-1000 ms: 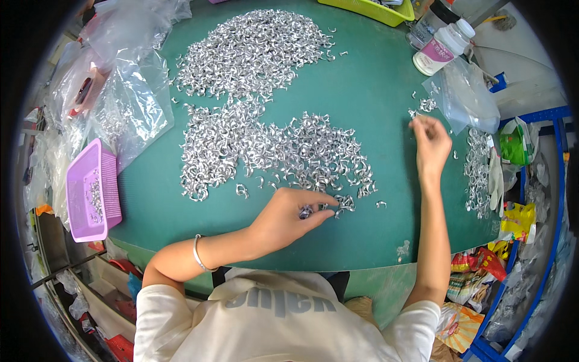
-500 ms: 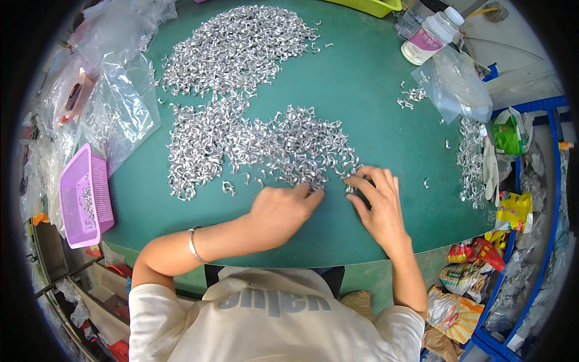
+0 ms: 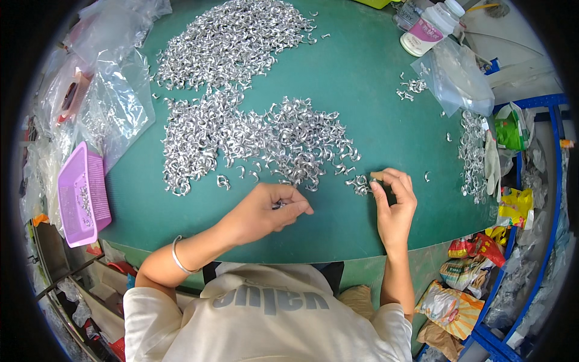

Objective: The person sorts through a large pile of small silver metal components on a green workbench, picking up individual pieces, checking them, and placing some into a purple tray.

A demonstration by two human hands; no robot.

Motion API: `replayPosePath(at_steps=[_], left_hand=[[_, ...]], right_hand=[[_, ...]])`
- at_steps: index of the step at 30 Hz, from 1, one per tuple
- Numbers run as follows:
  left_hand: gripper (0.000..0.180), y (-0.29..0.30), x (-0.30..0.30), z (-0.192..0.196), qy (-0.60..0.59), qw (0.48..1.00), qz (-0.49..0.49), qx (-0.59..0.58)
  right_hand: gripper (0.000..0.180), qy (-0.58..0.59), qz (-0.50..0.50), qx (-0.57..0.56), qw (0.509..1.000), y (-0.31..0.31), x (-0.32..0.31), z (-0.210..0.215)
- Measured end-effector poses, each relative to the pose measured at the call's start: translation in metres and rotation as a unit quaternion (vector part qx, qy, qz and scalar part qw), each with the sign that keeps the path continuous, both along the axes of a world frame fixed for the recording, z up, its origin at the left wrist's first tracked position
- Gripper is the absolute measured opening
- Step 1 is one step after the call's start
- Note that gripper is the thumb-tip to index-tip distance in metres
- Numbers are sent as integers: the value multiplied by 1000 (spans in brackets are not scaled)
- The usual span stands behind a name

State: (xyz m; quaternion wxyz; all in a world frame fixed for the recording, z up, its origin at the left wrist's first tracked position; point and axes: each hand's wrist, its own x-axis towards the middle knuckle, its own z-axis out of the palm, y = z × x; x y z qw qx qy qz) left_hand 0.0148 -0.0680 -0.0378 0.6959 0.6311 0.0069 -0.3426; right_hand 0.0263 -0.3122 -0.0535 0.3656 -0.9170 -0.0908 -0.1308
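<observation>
While the big pile (image 3: 253, 114) sits unsorted, left hand (image 3: 265, 211) pinches clips (image 3: 280, 205) and right hand (image 3: 395, 202) nips one, most left.

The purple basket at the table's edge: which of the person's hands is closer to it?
Left. The left hand lies on the green mat to the right of the purple basket; the right hand is farther right, beyond the left hand.
</observation>
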Motion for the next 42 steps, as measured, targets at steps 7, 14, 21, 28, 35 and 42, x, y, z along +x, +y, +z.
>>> replayPosePath(at_steps=[7, 14, 21, 28, 35, 42], left_hand=[[16, -22, -18, 12, 231, 950, 111, -180], [21, -36, -26, 16, -106, 985, 128, -52], [12, -36, -28, 16, -188, 972, 140, -1], [10, -33, -30, 22, -167, 977, 131, -16], [7, -33, -29, 30, -101, 985, 133, -40], [10, -30, -28, 29, 65, 988, 109, -83]], right_hand=[[16, 287, 2, 625, 726, 21, -27, 11], [15, 352, 36, 727, 588, 42, -52, 13], [12, 274, 41, 648, 709, 52, -60, 19], [16, 245, 45, 591, 768, 53, -60, 25], [16, 270, 39, 616, 739, 56, -62, 27], [16, 178, 43, 472, 862, 55, -61, 25]])
